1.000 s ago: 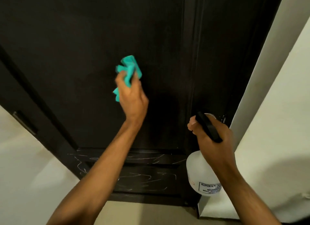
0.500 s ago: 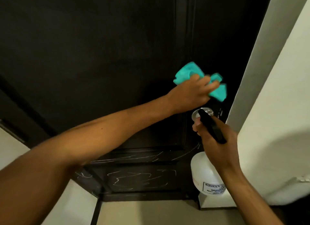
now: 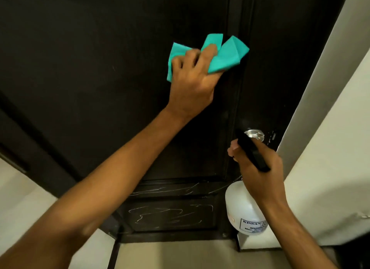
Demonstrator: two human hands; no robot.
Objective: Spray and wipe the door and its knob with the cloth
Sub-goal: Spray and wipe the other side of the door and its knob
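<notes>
the left hand (image 3: 192, 88) is gripping a teal cloth (image 3: 226, 54) w/ curled fingers and pressing it flat against the dark door (image 3: 90, 72), up high on the big panel, just left of the vertical groove running down the door's right side. folds of cloth are sticking out above and to the right of the knuckles, and a strip is showing on the left too.

the right hand (image 3: 260, 174) is holding a spray bottle (image 3: 242, 210) lower down & to the right, fingers wrapped around the neck, w/ one fingertip poking out at the front. the black spray head (image 3: 252, 152) is pointing up toward the door. the white bottle body is hanging below the hand, label partly readable but cut off by the wrist.

the silver knob (image 3: 255, 134) is sitting right behind the tip of the spray head, near the door's right edge, partly covered by it. can't tell if they're touching.

white scribbly marks (image 3: 164, 212) are showing on the lower door panels. a pale wall (image 3: 320, 128) is standing to the right, and a light floor (image 3: 176, 254) is showing at the bottom.
</notes>
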